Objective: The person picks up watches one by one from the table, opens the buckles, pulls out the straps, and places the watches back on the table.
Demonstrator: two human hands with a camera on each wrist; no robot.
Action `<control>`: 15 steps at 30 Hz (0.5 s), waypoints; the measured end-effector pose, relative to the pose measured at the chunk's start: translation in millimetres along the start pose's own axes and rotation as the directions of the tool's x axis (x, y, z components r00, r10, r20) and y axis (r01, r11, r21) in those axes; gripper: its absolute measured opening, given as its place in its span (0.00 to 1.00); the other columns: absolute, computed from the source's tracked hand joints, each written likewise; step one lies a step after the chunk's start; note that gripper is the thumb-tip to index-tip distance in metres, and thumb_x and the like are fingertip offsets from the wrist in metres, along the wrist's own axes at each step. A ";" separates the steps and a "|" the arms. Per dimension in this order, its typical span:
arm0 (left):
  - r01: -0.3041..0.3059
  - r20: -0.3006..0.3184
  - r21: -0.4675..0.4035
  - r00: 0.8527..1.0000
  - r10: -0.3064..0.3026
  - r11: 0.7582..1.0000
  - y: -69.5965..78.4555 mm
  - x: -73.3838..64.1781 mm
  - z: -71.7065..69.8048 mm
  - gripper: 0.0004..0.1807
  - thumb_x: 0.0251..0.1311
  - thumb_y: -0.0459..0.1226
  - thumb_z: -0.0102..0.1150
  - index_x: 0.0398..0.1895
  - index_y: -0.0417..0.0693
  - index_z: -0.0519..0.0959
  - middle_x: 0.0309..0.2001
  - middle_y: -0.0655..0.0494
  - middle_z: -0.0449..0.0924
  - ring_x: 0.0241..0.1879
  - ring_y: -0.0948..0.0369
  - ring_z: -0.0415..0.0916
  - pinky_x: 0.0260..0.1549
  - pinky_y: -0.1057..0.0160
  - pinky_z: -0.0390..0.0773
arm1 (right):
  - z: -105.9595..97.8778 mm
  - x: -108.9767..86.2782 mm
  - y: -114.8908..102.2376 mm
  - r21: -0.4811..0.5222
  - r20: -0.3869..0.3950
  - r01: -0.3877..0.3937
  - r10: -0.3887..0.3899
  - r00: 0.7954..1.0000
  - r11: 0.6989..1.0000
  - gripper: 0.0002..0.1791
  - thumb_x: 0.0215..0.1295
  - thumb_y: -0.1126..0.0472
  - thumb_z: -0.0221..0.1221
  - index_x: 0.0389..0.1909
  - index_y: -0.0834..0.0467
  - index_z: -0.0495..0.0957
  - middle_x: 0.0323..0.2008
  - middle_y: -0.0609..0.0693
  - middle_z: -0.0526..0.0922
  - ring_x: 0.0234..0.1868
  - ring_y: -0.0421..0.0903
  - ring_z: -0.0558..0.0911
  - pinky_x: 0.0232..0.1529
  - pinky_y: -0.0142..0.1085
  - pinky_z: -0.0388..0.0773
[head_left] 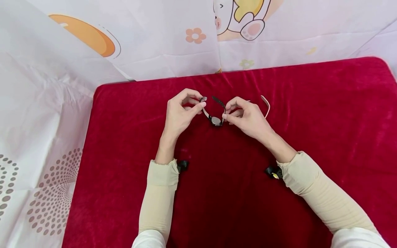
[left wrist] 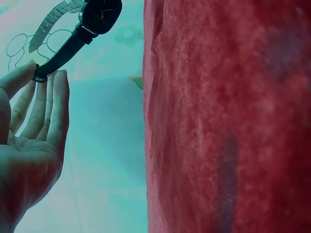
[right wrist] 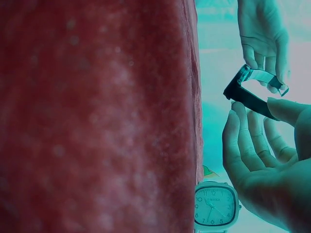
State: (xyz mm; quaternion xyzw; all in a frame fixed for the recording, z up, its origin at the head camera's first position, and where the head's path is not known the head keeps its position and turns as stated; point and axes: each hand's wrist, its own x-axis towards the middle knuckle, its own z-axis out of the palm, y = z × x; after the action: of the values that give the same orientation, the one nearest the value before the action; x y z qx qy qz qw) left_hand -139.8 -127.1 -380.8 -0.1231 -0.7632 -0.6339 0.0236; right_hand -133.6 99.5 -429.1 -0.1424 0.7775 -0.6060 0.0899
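Observation:
A wristwatch (head_left: 216,121) with a dark strap, pale on its inner side, hangs between both hands over the red cloth. My left hand (head_left: 181,110) pinches the buckle end of its strap between thumb and fingertips. The other strap half is pinched by my right hand (head_left: 246,115), and its tip sticks up free past the fingers. In the left wrist view the rounded square black dial (left wrist: 101,14) faces the camera. Behind my right hand stands a second watch with a pale strap (head_left: 266,103), mostly hidden in the head view; its square numbered dial (right wrist: 215,206) shows in the right wrist view.
Red velvet cloth (head_left: 124,155) covers the table, with some wrinkles at the far edge. A white curtain (head_left: 155,34) with cartoon prints hangs behind and along the left side. Small black wrist cameras (head_left: 183,166) sit by the beige cuffs.

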 end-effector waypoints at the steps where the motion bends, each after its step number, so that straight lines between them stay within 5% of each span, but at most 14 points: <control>1: 0.001 0.000 0.006 1.000 -0.001 1.000 1.1 -0.1 -0.1 0.11 0.57 0.24 0.67 0.41 0.30 0.78 0.36 0.45 0.82 0.31 0.38 0.79 0.31 0.47 0.85 | 0.0 0.2 -0.3 0.002 -0.001 0.003 -0.003 1.000 1.000 0.08 0.64 0.67 0.64 0.41 0.59 0.75 0.38 0.52 0.84 0.35 0.52 0.87 0.36 0.34 0.84; 15: 0.047 -0.001 0.032 0.999 -0.047 0.998 0.1 1.2 -3.3 0.11 0.58 0.24 0.67 0.43 0.31 0.79 0.39 0.45 0.81 0.32 0.43 0.84 0.32 0.51 0.86 | 1.6 3.9 -1.5 0.090 -0.039 0.014 -0.010 0.999 0.996 0.15 0.65 0.70 0.63 0.50 0.62 0.72 0.38 0.58 0.82 0.32 0.53 0.87 0.36 0.40 0.86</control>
State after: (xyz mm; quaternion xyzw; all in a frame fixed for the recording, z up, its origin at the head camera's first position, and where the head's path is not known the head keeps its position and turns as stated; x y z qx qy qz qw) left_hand -141.3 -130.1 -379.8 -0.1046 -0.7759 -0.6220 0.0107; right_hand -136.6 96.3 -428.0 -0.1311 0.7499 -0.6437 0.0778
